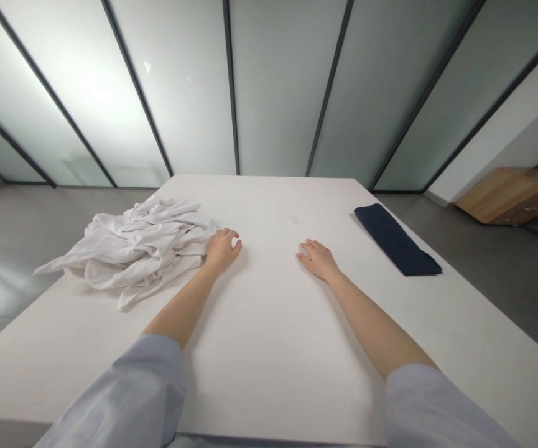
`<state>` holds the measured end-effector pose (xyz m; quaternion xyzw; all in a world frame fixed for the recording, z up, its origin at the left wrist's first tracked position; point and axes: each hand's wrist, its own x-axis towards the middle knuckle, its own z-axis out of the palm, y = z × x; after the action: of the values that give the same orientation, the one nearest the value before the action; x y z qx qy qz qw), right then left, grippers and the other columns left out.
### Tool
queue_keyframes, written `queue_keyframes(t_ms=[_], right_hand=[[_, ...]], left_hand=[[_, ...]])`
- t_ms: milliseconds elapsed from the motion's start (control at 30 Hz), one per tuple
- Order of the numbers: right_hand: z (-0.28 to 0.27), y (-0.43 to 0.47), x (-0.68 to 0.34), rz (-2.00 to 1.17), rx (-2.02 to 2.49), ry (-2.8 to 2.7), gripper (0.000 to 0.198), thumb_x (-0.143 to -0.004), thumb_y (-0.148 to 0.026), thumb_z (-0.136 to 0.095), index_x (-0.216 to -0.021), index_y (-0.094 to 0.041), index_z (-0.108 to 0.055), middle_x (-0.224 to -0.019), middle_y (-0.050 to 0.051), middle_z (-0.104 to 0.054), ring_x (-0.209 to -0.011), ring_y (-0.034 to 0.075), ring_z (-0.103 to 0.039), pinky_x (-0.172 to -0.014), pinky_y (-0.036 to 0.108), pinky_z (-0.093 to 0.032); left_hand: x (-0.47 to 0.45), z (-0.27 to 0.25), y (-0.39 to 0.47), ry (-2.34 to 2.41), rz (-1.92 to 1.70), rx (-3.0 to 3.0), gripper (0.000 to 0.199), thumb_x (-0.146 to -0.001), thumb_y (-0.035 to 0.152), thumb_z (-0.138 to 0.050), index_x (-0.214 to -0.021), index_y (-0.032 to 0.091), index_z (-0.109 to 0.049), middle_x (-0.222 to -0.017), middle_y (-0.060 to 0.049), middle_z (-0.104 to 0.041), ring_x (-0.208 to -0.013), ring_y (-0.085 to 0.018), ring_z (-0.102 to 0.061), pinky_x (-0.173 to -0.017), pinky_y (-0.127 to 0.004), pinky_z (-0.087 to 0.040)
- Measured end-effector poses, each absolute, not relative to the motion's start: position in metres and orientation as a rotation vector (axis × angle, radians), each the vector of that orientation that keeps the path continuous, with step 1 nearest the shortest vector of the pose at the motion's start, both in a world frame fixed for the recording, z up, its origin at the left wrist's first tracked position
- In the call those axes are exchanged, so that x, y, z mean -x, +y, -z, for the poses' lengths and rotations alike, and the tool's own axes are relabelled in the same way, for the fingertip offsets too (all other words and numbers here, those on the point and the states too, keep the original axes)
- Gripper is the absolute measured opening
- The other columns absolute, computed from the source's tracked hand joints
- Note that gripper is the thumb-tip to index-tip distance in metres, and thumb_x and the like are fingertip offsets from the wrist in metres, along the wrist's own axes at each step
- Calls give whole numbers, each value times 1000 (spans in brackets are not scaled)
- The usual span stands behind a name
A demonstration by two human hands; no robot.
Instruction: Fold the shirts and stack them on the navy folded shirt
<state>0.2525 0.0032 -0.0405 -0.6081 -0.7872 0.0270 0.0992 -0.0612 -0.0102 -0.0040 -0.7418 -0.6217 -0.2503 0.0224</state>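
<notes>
Heaped on the left side of the white table (278, 348) is a crumpled pile of white cloth (142, 242), one corner hanging toward the left edge. My left hand (222, 249) is at the right edge of this pile, fingers curved and apart, with nothing visible in them; whether it touches the cloth I cannot tell. My right hand (318, 259) rests palm down on or just above the tabletop, right of the middle, its fingers stretched out and holding nothing. Farther right lies a folded dark navy cloth (397, 239), flat near the table's right edge, apart from my right hand.
Behind the table stands a wall of frosted glass panels (278, 93) with dark frames. A wooden cabinet (506, 196) is on the grey floor at the far right. The table's right edge runs close beside the navy cloth.
</notes>
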Motion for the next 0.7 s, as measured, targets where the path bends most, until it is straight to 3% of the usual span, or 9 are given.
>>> queue_keyframes(t_ms=[300,500,600,700], right_hand=[[50,10,-256,-44,1758,-2331,47,-92,-44,-41,-131,-21,-55,-144,12,-46,-133,31,-40,-106,49,-35],[48,10,-256,-50,1771,-2331,47,-92,-44,-42,-131,-20,-55,-144,13,-46,-132,32,-40,-104,49,-36],[49,9,-255,-43,1763,-2322,47,-92,-43,-42,-130,-20,-56,-143,13,-47,-131,32,-41,-104,50,-36],[49,9,-254,-37,1756,-2323,47,-92,-43,-42,-130,-21,-56,-143,13,-47,-132,31,-41,-104,50,-36]], left_hand=[[117,-65,-5,-2052,739,1907,27,-86,29,-47,-104,22,-66,-113,-11,-61,-113,-32,-48,-99,-47,-34],[188,-90,7,-2405,306,1658,47,-74,41,-59,-115,19,-63,-129,-19,-55,-122,-42,-43,-95,-58,-34],[206,-80,9,-2544,148,1697,46,-77,41,-54,-116,17,-63,-130,-19,-56,-120,-41,-47,-92,-55,-39],[206,-74,7,-2472,233,1721,39,-84,34,-41,-109,16,-65,-121,-19,-62,-113,-36,-54,-89,-47,-43]])
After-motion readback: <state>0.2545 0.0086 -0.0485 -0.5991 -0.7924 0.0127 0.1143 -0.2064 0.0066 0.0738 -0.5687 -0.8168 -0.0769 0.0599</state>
